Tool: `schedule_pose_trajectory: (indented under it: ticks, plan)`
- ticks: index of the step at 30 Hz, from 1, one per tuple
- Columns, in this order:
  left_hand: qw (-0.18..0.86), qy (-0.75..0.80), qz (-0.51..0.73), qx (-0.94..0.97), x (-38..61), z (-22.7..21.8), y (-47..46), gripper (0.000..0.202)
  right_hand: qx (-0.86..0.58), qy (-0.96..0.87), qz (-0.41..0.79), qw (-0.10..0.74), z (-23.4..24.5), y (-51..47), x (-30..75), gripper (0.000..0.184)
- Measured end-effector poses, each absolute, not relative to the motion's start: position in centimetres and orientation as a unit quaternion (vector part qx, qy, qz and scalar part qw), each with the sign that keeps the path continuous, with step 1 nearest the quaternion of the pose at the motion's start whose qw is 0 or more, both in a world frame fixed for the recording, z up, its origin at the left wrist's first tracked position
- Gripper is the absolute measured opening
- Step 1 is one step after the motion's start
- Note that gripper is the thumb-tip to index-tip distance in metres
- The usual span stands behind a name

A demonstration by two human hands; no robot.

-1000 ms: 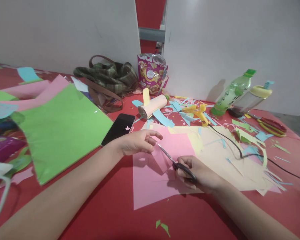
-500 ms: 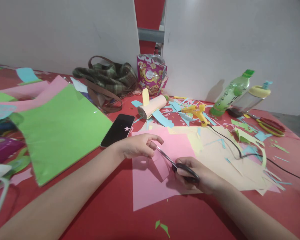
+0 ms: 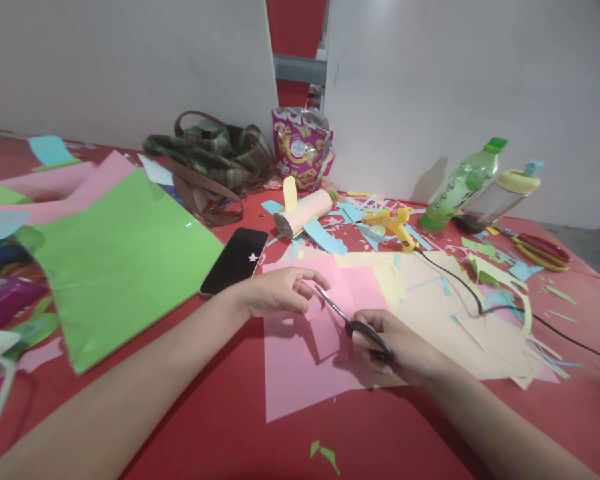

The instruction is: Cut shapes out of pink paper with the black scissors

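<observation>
My left hand (image 3: 278, 291) pinches a small piece of pink paper (image 3: 325, 320) and holds it up just above the red table (image 3: 220, 427). My right hand (image 3: 397, 347) is closed round the black handles of a pair of scissors (image 3: 353, 323), whose blades point up-left into that pink piece near my left fingers. Under both hands lies a larger pink sheet (image 3: 300, 373), and beside it on the right a cream sheet (image 3: 455, 313).
A black phone (image 3: 235, 260) lies left of my left hand, beside a big green sheet (image 3: 115, 253). Behind are a plaid bag (image 3: 213, 160), a snack pouch (image 3: 301, 145), a paper roll (image 3: 303, 212), a yellow glue gun (image 3: 395, 225) with a black cord, two bottles (image 3: 460, 187), red-handled scissors (image 3: 540, 250) and paper scraps.
The scissors have worked further into the pink piece, and my left hand has turned the piece slightly. Both hands stay in nearly the same place.
</observation>
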State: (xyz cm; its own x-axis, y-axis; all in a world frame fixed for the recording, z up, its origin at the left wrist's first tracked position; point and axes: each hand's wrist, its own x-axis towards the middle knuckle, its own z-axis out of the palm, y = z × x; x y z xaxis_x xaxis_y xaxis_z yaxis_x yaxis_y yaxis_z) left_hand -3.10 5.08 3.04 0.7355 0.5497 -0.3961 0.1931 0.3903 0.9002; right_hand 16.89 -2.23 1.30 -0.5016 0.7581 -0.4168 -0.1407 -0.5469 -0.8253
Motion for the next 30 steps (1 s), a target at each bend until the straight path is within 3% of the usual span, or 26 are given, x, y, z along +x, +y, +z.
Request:
schedule_pose_trajectory:
  ticks: [4,9,13,18,23,30]
  plan:
    - [0.757,0.347,0.155,0.531,-2.7,3.1,5.0,0.036,-0.428,-0.394,0.740,0.338,0.9,-2.1,16.8,0.035]
    - [0.737,0.368,0.234,0.517,-1.3,2.4,4.0,0.030,-0.449,-0.407,0.649,0.460,1.2,-2.2,16.6,0.032]
    - [0.683,0.368,0.312,0.548,-0.2,1.5,3.0,0.042,-0.451,-0.428,0.588,0.517,1.4,-2.2,16.5,0.033]
    - [0.624,0.339,0.356,0.607,0.6,1.1,1.8,0.042,-0.466,-0.417,0.555,0.549,1.1,-2.1,16.0,0.033]
    - [0.579,0.324,0.321,0.676,0.9,1.6,0.9,0.040,-0.474,-0.423,0.542,0.550,1.1,-2.4,15.7,0.033]
    - [0.570,0.314,0.320,0.689,0.9,1.5,0.8,0.040,-0.501,-0.434,0.521,0.537,1.1,-2.3,15.8,0.032]
